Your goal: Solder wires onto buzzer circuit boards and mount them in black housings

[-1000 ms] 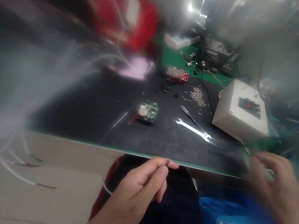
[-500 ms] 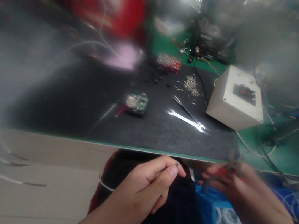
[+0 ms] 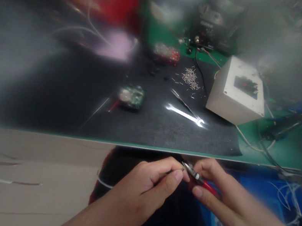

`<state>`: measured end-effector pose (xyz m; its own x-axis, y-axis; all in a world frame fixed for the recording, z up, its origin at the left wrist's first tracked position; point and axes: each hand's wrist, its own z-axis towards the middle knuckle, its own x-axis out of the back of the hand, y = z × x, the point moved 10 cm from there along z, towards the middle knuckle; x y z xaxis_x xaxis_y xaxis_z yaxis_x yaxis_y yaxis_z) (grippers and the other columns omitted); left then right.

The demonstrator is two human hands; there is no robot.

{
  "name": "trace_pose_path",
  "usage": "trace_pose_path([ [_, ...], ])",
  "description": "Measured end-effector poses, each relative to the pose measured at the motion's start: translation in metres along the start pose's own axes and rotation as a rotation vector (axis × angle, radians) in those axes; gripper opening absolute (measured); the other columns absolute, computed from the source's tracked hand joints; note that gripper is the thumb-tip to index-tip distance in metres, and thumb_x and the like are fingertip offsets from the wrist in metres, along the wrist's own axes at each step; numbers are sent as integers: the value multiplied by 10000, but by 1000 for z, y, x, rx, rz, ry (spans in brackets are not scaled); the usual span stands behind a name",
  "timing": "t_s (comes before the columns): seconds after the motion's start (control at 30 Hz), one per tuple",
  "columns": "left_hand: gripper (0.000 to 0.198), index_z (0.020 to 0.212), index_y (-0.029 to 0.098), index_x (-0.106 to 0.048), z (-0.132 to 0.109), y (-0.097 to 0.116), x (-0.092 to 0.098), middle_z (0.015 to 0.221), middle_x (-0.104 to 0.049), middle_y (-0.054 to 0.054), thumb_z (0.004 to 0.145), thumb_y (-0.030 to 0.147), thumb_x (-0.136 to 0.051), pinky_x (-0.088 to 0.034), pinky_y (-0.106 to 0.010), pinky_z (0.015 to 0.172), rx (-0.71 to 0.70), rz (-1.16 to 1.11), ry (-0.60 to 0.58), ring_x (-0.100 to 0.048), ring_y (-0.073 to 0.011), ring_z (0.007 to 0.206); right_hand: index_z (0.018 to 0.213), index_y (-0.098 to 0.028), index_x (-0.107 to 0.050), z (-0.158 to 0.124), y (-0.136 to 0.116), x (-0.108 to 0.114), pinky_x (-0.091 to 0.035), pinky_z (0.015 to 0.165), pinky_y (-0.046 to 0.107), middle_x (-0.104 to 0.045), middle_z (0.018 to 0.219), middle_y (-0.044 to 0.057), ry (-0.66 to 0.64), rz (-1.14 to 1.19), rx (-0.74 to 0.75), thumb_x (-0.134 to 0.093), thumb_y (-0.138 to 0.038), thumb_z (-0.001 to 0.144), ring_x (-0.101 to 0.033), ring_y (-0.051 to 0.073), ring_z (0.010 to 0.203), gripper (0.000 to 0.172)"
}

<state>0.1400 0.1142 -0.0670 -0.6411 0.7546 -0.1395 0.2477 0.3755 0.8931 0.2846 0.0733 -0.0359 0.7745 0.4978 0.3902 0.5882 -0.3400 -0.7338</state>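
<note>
Between thumb and forefinger, my left hand (image 3: 151,191) pinches a small dark piece, too tiny to make out. My right hand (image 3: 221,195) is closed round the red handles of a pair of cutting pliers (image 3: 200,180). The metal jaws of the pliers point left and sit right at my left fingertips; whether they touch the small piece I cannot tell. Both hands are over my lap, just below the bench edge.
On the black mat (image 3: 147,132) lie an open-end wrench (image 3: 185,114), tweezers (image 3: 183,102), a circuit board (image 3: 131,96) and a heap of small metal pins (image 3: 190,78). A white box (image 3: 238,93) stands to the right. Blue bins (image 3: 260,187) with clear tubing are below.
My right hand has come left with the pliers, turning their jaws up to my left fingertips. My left hand keeps its pinch. The whole view has shifted slightly.
</note>
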Motion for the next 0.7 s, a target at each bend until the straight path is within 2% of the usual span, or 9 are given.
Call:
trace_pose_path([
  [0.13,383,1197,289,-702,1,3,1,614,-435,71,1087,554,-450,-284,-206,472,-6,10,-26,-387,-85,515,1416,-374,-528,0,1,0,-504,1032,336,-642,1300,-6,-5,-45,-5,-532,-546,1069,-606,212,1217,388],
  [0.27,378,1102,274,-710,2,6,1,619,-439,68,1086,551,-454,-286,-208,477,-2,33,-32,-382,-85,523,1417,-392,-571,-2,2,2,-530,1006,312,-684,1266,-24,11,-97,-8,-557,-523,1061,-645,205,1182,379],
  [0.43,337,983,241,-705,2,18,4,753,-580,45,1100,458,-475,-353,-209,559,-113,86,12,-448,-87,616,1386,-404,-624,-4,-2,6,-559,953,286,-714,1284,-40,65,-148,50,-574,-477,1055,-684,201,1154,342],
  [0.6,373,1013,237,-695,3,7,2,664,-467,64,1092,517,-461,-300,-219,497,-37,56,-32,-393,-81,546,1389,-384,-620,-6,1,7,-565,942,275,-710,1318,-37,85,-182,69,-600,-461,1045,-694,201,1157,353],
  [0.7,386,1016,240,-697,3,5,3,660,-454,65,1093,526,-450,-298,-217,495,-23,50,-28,-383,-82,547,1397,-404,-600,-6,4,7,-553,968,267,-701,1333,-53,82,-189,56,-586,-495,1052,-685,183,1171,357],
])
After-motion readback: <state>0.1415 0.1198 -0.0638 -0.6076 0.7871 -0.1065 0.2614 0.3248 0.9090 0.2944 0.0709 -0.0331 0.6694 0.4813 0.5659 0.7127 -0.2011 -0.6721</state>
